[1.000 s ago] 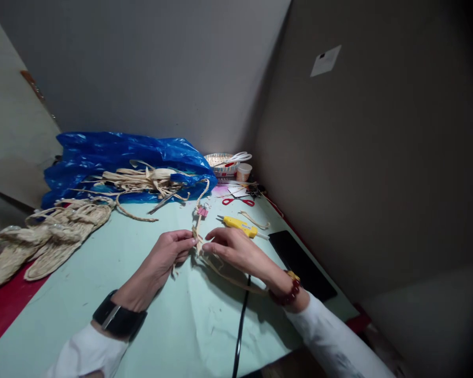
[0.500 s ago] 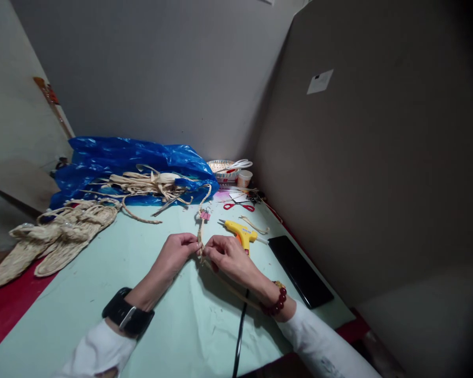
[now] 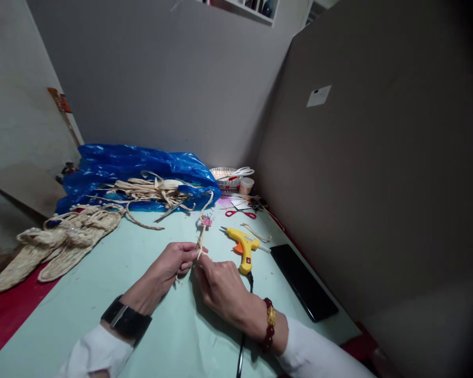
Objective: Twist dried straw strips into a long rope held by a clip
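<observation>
Your two hands meet at one straw braid (image 3: 201, 241) in front of you. Your left hand (image 3: 174, 265) pinches it between thumb and forefinger, the other fingers curled under; that forearm comes in from 7 o'clock, with one black wristband (image 3: 126, 320). Your right hand (image 3: 224, 289) lies palm down, knuckles up, its forearm coming from between 4 and 5 o'clock, with one dark red bead bracelet (image 3: 268, 336). Its fingertips reach the braid's near end, but the hand hides whether they grip a strand.

From your fingertips, one pink clip (image 3: 207, 222) sits on the braid at 12 o'clock. One yellow glue gun (image 3: 246, 247) lies between 2 and 3, one loose straw strip (image 3: 257, 233) at 2, one black phone (image 3: 304, 283) between 3 and 4. One pair of red-handled scissors (image 3: 230, 213) lies towards 1 o'clock; beyond, near 12:30, are one basket (image 3: 217, 174) and one small tub (image 3: 246, 186). At 11, one blue bag (image 3: 142, 160) carries a straw bundle (image 3: 153, 189), too tangled to count. Two woven sandals (image 3: 75, 247) lie towards 9.
</observation>
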Tool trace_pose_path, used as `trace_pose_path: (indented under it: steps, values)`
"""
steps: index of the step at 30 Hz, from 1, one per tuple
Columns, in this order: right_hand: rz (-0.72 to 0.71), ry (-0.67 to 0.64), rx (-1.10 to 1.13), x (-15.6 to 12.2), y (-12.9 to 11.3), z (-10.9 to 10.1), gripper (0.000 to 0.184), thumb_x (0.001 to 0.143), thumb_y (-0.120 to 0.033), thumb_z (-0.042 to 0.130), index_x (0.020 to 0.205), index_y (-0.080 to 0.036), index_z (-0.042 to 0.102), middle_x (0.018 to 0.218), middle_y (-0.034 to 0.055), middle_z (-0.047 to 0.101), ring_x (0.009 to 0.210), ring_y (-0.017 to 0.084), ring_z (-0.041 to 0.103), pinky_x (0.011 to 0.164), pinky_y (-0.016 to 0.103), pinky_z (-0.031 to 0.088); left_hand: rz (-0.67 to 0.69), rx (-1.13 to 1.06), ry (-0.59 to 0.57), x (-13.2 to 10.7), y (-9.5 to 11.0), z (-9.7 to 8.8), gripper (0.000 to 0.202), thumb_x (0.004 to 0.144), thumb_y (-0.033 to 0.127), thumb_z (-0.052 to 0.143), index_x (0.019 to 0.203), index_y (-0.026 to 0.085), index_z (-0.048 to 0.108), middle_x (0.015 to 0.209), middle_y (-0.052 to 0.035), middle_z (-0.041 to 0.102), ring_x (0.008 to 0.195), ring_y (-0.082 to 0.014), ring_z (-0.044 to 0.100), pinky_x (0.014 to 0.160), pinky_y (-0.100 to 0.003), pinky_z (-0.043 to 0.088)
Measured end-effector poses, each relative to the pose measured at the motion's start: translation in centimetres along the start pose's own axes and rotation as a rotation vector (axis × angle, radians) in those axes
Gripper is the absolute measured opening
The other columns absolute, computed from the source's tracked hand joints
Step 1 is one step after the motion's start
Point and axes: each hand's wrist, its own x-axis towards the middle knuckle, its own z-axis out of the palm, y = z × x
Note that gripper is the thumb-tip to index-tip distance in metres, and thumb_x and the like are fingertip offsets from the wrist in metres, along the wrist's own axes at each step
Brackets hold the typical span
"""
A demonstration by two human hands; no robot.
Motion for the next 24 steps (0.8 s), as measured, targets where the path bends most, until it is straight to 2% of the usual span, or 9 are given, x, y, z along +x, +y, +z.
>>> trace_pose_path:
  steps: [4, 10, 14, 16, 18, 20, 21, 23, 24]
  values:
    - [-0.061, -0.046, -0.203, -0.1, -0.3, 0.2, 0.013, 0.087, -0.013, 0.041, 0.098, -0.014, 0.046, 0.070, 0.0038, 0.063, 0.051, 0.016, 0.053, 0.047, 0.031, 0.017, -0.021, -0.052, -0.023, -0.1, 0.3, 0.0, 0.027, 0.055, 0.027, 0.076, 0.072, 0.008, 0.065, 0.047, 0.0098, 0.035, 0.040, 0.0002, 0.019, 0.042, -0.020, 0.005]
    - [-0.098, -0.098, -0.333, 0.0, -1.1, 0.1, 0.017, 0.079, -0.003, 0.043, 0.091, -0.013, 0.045, 0.073, 0.0058, 0.061, 0.058, 0.020, 0.058, 0.046, 0.030, 0.028, 0.007, -0.044, -0.079, 0.1, -0.2, -0.2, 0.030, 0.060, 0.032, 0.077, 0.072, 0.007, 0.065, 0.050, 0.0078, 0.039, 0.042, 0.0002, 0.021, 0.041, -0.018, 0.007]
    - [-0.115, -0.102, -0.376, 0.1, -1.6, 0.4, 0.019, 0.079, -0.002, 0.043, 0.095, -0.011, 0.048, 0.076, 0.0079, 0.061, 0.060, 0.021, 0.059, 0.046, 0.030, 0.032, 0.011, -0.032, -0.107, 0.1, -0.3, -0.5, 0.033, 0.061, 0.033, 0.077, 0.077, 0.006, 0.066, 0.051, 0.0080, 0.039, 0.041, 0.0002, 0.021, 0.041, -0.018, 0.008]
    - [-0.114, -0.127, -0.360, 0.0, -1.7, -0.2, 0.019, 0.080, -0.003, 0.044, 0.096, -0.010, 0.050, 0.078, 0.0089, 0.063, 0.062, 0.020, 0.060, 0.047, 0.030, 0.032, 0.001, -0.020, -0.096, 0.1, -0.2, -0.5, 0.033, 0.059, 0.032, 0.077, 0.077, 0.007, 0.065, 0.051, 0.0082, 0.039, 0.040, 0.0004, 0.020, 0.041, -0.019, 0.007]
    - [-0.079, -0.158, -0.314, -0.1, -1.7, -1.6, 0.012, 0.086, -0.011, 0.046, 0.095, -0.011, 0.054, 0.077, 0.0090, 0.065, 0.062, 0.020, 0.060, 0.048, 0.029, 0.032, 0.004, 0.007, -0.076, 0.0, -0.1, -0.5, 0.033, 0.058, 0.030, 0.076, 0.079, 0.007, 0.065, 0.049, 0.0089, 0.038, 0.039, 0.0002, 0.019, 0.041, -0.019, 0.005]
    - [0.009, -0.152, -0.230, 0.1, -1.3, -3.6, 0.019, 0.092, -0.026, 0.045, 0.091, -0.014, 0.059, 0.075, 0.0084, 0.067, 0.063, 0.019, 0.061, 0.052, 0.027, 0.033, 0.015, 0.033, -0.052, -0.1, -0.1, -0.6, 0.031, 0.058, 0.029, 0.075, 0.079, 0.008, 0.065, 0.045, 0.0109, 0.034, 0.038, -0.0003, 0.017, 0.041, -0.020, 0.004]
    - [0.068, -0.127, -0.168, 0.3, -0.9, -4.5, 0.024, 0.093, -0.032, 0.044, 0.089, -0.015, 0.061, 0.074, 0.0078, 0.067, 0.064, 0.018, 0.061, 0.054, 0.027, 0.033, 0.023, 0.048, -0.051, 0.0, -0.2, -0.6, 0.030, 0.059, 0.030, 0.073, 0.078, 0.009, 0.065, 0.044, 0.0117, 0.031, 0.038, -0.0005, 0.016, 0.041, -0.020, 0.004]
    - [0.199, 0.003, 0.000, 1.2, 0.3, -5.8, 0.031, 0.093, -0.040, 0.044, 0.092, -0.016, 0.063, 0.081, 0.0080, 0.068, 0.072, 0.018, 0.061, 0.060, 0.026, 0.035, 0.034, 0.083, -0.060, 0.1, -0.3, -0.7, 0.027, 0.061, 0.031, 0.071, 0.075, 0.010, 0.065, 0.041, 0.0126, 0.028, 0.038, -0.0012, 0.015, 0.042, -0.021, 0.003]
    - [0.219, 0.007, 0.128, 1.7, 1.1, -5.9, 0.033, 0.091, -0.044, 0.047, 0.096, -0.015, 0.064, 0.082, 0.0075, 0.068, 0.072, 0.017, 0.060, 0.062, 0.025, 0.035, 0.041, 0.098, -0.065, 0.1, -0.3, -0.8, 0.026, 0.062, 0.032, 0.070, 0.074, 0.010, 0.064, 0.041, 0.0126, 0.027, 0.037, -0.0014, 0.015, 0.042, -0.021, 0.004]
